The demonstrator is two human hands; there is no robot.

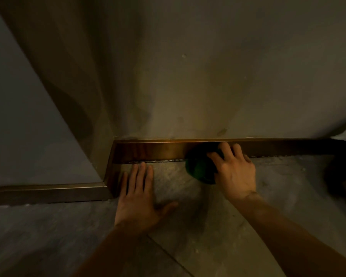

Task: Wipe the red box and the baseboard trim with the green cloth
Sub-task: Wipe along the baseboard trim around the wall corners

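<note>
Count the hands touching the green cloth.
1: the right hand presses the green cloth against the baseboard trim. The left hand lies flat on the floor, apart.

Indoor room corner: plastered wall [208, 76], metallic baseboard trim [148, 150].

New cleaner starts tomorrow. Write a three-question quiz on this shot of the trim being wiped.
1. True or false: the green cloth is pressed against the baseboard trim.
2. Which hand holds the cloth?
3. The left hand is: A) gripping the trim, B) flat on the floor, C) touching the wall.

Key: 1 true. 2 the right hand. 3 B.
</note>
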